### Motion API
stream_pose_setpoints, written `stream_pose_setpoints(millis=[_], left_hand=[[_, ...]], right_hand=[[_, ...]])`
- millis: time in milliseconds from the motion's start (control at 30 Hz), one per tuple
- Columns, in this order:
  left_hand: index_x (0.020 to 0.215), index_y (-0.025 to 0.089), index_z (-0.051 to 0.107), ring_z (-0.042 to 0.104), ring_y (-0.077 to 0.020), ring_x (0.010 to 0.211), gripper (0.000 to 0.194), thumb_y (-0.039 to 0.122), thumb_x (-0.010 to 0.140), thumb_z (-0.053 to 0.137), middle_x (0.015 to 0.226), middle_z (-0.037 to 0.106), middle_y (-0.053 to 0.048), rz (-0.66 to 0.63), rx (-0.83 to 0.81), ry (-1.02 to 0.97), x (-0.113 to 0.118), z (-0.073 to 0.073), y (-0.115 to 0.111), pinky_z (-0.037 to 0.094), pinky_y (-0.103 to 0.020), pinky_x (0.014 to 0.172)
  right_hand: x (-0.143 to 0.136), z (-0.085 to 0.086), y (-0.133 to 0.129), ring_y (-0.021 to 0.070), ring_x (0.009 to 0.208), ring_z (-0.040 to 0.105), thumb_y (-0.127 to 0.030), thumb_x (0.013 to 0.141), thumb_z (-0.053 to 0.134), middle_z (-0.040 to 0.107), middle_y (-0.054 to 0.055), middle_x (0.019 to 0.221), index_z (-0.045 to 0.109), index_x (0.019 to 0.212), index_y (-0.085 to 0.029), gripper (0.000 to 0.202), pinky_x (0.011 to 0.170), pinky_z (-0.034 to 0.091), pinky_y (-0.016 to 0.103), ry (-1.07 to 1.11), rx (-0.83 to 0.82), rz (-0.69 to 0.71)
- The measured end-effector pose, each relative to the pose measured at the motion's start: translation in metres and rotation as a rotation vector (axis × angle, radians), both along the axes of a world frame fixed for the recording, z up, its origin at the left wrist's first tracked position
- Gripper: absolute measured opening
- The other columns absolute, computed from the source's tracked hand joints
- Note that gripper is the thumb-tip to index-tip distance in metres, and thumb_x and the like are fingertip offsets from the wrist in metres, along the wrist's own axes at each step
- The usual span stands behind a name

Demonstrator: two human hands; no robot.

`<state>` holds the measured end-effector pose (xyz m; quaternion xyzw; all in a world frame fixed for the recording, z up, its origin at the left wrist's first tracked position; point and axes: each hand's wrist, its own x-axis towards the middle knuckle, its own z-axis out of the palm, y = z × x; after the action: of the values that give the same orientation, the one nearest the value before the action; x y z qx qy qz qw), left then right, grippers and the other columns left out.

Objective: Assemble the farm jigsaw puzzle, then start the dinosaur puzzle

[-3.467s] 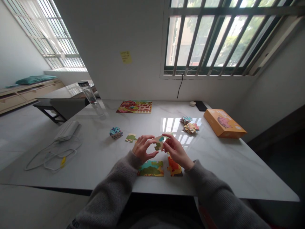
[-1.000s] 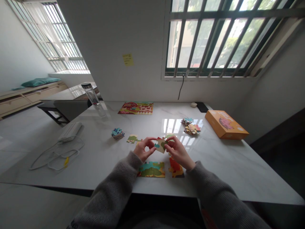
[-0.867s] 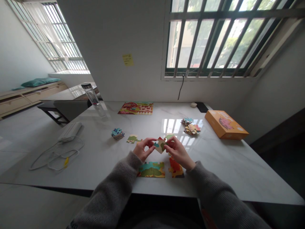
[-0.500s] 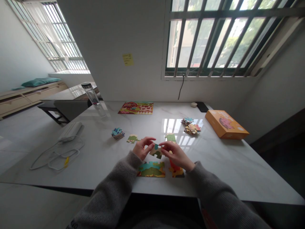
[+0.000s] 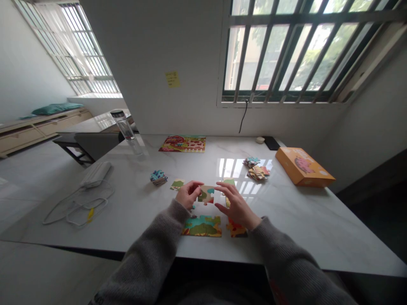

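My left hand [image 5: 188, 195] pinches a jigsaw puzzle piece [image 5: 206, 195] by its left edge, above the table. Green, beige and teal show on the piece, with a bit of red. Just right of it, my right hand [image 5: 235, 204] has its thumb and fingers apart, with a gap to the piece. Below the hands lie joined puzzle pieces [image 5: 203, 226] in green and teal. Beside them are orange and red pieces [image 5: 237, 230], partly under my right hand. A green piece [image 5: 177, 184] lies beyond my left hand, another [image 5: 229, 181] beyond my right, partly covered.
Stacks of puzzle pieces stand at left [image 5: 158, 178] and right [image 5: 258, 172]. An orange box [image 5: 303, 166] sits at the right, near a black phone [image 5: 271, 143]. A finished-looking picture board [image 5: 182, 144] lies at the back. A bottle [image 5: 124, 126] and a white cable [image 5: 68, 216] are on the left.
The held piece has turned, its teal part now at the right. My right hand has let go of it and its fingers have spread; my left hand keeps its hold.
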<state>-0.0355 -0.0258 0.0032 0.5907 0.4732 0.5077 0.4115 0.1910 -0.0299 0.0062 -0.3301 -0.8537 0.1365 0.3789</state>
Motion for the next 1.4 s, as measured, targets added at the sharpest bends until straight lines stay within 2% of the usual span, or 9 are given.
stream_pose_setpoints(millis=[67,233,367,467,633,767,1067,1233,1400], left_hand=[[0.1,0.011,0.068,0.052,-0.0102,0.052,0.039,0.045,0.081,0.068,0.066,0.063,-0.001,-0.018,-0.037,0.001,0.001,0.0,0.0,0.041,-0.022,0.048],[0.104,0.011,0.068,0.055,-0.0116,0.054,0.039,0.044,0.083,0.064,0.069,0.066,-0.002,-0.051,-0.043,0.031,-0.003,-0.002,0.002,0.042,-0.023,0.049],[0.113,0.014,0.067,0.064,-0.0159,0.069,0.038,0.04,0.09,0.053,0.074,0.068,-0.003,0.202,0.092,0.136,-0.031,-0.004,0.01,0.05,-0.027,0.065],[0.101,0.017,0.072,0.063,-0.0177,0.073,0.027,0.03,0.088,0.051,0.082,0.071,-0.005,0.333,0.182,0.445,-0.056,-0.008,0.014,0.05,-0.029,0.069],[0.088,0.019,0.073,0.063,-0.0217,0.093,0.021,0.022,0.086,0.052,0.093,0.07,-0.007,0.157,0.34,0.74,-0.075,-0.021,0.015,0.05,-0.035,0.087],[0.087,0.02,0.074,0.06,-0.0241,0.094,0.02,0.017,0.082,0.055,0.095,0.069,-0.007,0.115,0.34,0.881,-0.078,-0.035,0.017,0.048,-0.039,0.088],[0.094,0.021,0.071,0.056,-0.0246,0.096,0.018,0.017,0.083,0.056,0.098,0.066,-0.007,0.151,0.315,1.002,-0.076,-0.036,0.016,0.046,-0.038,0.091],[0.101,0.02,0.069,0.055,-0.0256,0.1,0.028,0.012,0.086,0.047,0.101,0.065,-0.008,0.264,0.285,1.054,-0.081,-0.03,0.014,0.045,-0.039,0.092],[0.101,0.022,0.07,0.052,-0.0269,0.104,0.022,0.019,0.084,0.056,0.111,0.061,-0.009,0.333,0.248,1.105,-0.08,-0.032,0.012,0.044,-0.04,0.097]], right_hand=[[0.0,0.001,-0.001,0.0281,0.128,0.05,-0.022,0.089,0.067,0.053,0.009,0.143,0.055,0.13,-0.028,0.043,0.105,0.047,0.051,-0.078,0.057,0.057],[-0.003,0.001,-0.003,0.0276,0.121,0.053,-0.019,0.089,0.065,0.058,0.009,0.134,0.06,0.122,-0.027,0.034,0.101,0.048,0.05,-0.102,0.062,0.053],[-0.001,-0.002,-0.001,0.0291,0.122,0.051,-0.013,0.085,0.065,0.057,0.011,0.131,0.059,0.123,-0.026,0.04,0.1,0.048,0.052,-0.084,0.023,0.022],[0.0,-0.005,0.001,0.0292,0.121,0.05,-0.013,0.085,0.065,0.058,0.011,0.131,0.061,0.12,-0.026,0.038,0.101,0.047,0.052,-0.098,0.007,0.017],[0.001,-0.006,0.008,0.0288,0.119,0.051,-0.016,0.085,0.066,0.058,0.011,0.129,0.063,0.114,-0.026,0.031,0.1,0.046,0.051,-0.132,-0.026,0.018],[-0.003,0.002,0.02,0.0277,0.116,0.052,-0.019,0.087,0.066,0.059,0.01,0.127,0.063,0.113,-0.025,0.026,0.1,0.043,0.048,-0.198,-0.019,0.052],[-0.033,0.006,0.064,0.0275,0.112,0.05,-0.023,0.086,0.068,0.062,0.009,0.119,0.065,0.11,-0.023,0.024,0.096,0.041,0.044,-0.339,-0.016,0.081],[-0.031,0.007,0.054,0.0267,0.11,0.05,-0.019,0.082,0.068,0.062,0.008,0.115,0.066,0.108,-0.023,0.026,0.098,0.041,0.044,-0.342,-0.068,0.1],[-0.005,0.016,0.041,0.0258,0.108,0.051,-0.016,0.08,0.066,0.059,0.009,0.114,0.064,0.109,-0.023,0.03,0.099,0.042,0.044,-0.265,-0.095,0.088]])
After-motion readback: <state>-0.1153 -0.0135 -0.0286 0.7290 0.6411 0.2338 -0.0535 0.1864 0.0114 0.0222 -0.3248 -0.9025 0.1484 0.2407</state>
